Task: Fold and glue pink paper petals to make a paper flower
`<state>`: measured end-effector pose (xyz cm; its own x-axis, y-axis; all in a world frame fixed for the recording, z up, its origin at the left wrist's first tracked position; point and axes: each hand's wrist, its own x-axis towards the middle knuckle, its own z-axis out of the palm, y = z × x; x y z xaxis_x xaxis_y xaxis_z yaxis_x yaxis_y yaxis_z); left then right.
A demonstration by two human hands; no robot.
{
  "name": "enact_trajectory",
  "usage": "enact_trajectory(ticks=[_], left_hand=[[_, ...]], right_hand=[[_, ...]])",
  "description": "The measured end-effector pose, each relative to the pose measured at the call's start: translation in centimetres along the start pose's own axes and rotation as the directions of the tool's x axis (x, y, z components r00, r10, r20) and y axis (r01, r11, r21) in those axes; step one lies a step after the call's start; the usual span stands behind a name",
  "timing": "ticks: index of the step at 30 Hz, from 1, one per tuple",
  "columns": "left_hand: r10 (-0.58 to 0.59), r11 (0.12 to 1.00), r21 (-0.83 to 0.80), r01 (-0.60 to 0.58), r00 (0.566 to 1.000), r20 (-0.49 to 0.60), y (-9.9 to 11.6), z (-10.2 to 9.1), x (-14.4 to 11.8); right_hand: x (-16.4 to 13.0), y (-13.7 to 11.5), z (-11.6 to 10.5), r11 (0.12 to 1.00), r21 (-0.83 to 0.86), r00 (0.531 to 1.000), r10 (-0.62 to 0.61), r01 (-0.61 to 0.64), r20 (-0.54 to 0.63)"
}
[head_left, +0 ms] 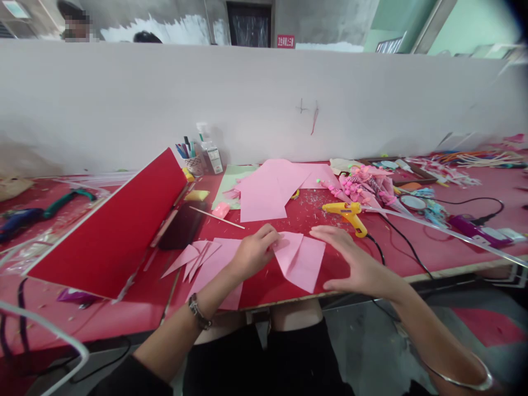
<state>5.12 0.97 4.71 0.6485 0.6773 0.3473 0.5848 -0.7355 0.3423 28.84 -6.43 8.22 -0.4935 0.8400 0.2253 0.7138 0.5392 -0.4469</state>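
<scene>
Near the front edge of the red table, a partly folded sheet of pink paper (303, 264) lies between my hands. My left hand (256, 250) pinches its left corner between thumb and fingers. Beside the sheet's right edge, my right hand (350, 258) is spread, thumb and fingers apart, holding nothing. To the left, several folded pink paper pieces (196, 256) rest partly on a flat pink sheet (223, 291). Farther back sits an overlapping stack of pink paper (264, 198).
A yellow glue gun (348, 214) with a cord lies to the right, near a heap of pink crafted pieces (367, 184). A red board (119, 225) leans at the left. Behind stand a pen cup (193, 164) and a clear bottle (212, 157). A white partition (256, 99) closes the back.
</scene>
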Motion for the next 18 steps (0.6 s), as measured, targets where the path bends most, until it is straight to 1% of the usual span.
enact_trajectory(ticks=[2, 3, 6, 7, 10, 13, 15, 16, 18], left_hand=[[0.037, 0.996, -0.076, -0.037, 0.999, 0.007, -0.5, -0.3, -0.1], [0.061, 0.994, -0.088, -0.058, 0.998, 0.03, -0.7, -0.4, -0.1], [0.11, 0.992, -0.067, -0.103, 0.987, 0.115, -1.0, -0.5, -0.2], [0.119, 0.992, -0.05, -0.113, 0.983, 0.141, -1.0, -0.4, -0.3], [0.144, 0.989, 0.006, -0.148, 0.969, 0.198, -1.0, -0.2, -1.1], [0.2, 0.969, 0.081, -0.232, 0.937, 0.285, -0.7, -0.2, -2.6], [0.24, 0.946, 0.13, -0.298, 0.91, 0.339, -0.2, -0.4, -3.7], [0.246, 0.935, 0.159, -0.317, 0.903, 0.352, 0.2, -0.5, -4.1], [0.224, 0.916, 0.239, -0.324, 0.904, 0.364, 1.0, -0.7, -4.9]], right_hand=[[0.2, 0.0, 1.3, 0.988, -0.144, 0.999, -0.052, 0.052, 0.004], [0.4, 0.0, 2.0, 0.975, -0.21, 0.996, -0.081, 0.074, -0.026], [0.6, 0.0, 4.0, 0.931, -0.338, 0.971, -0.194, 0.138, -0.138], [0.6, 0.1, 4.5, 0.918, -0.362, 0.961, -0.232, 0.164, -0.153], [0.4, 0.6, 5.7, 0.881, -0.414, 0.948, -0.299, 0.231, -0.107], [0.1, 1.5, 6.7, 0.869, -0.435, 0.957, -0.286, 0.237, -0.05], [0.0, 1.9, 7.2, 0.887, -0.407, 0.969, -0.246, 0.217, -0.019], [0.0, 2.0, 7.4, 0.902, -0.382, 0.975, -0.221, 0.202, -0.007], [0.0, 2.1, 7.4, 0.929, -0.329, 0.984, -0.18, 0.172, 0.008]])
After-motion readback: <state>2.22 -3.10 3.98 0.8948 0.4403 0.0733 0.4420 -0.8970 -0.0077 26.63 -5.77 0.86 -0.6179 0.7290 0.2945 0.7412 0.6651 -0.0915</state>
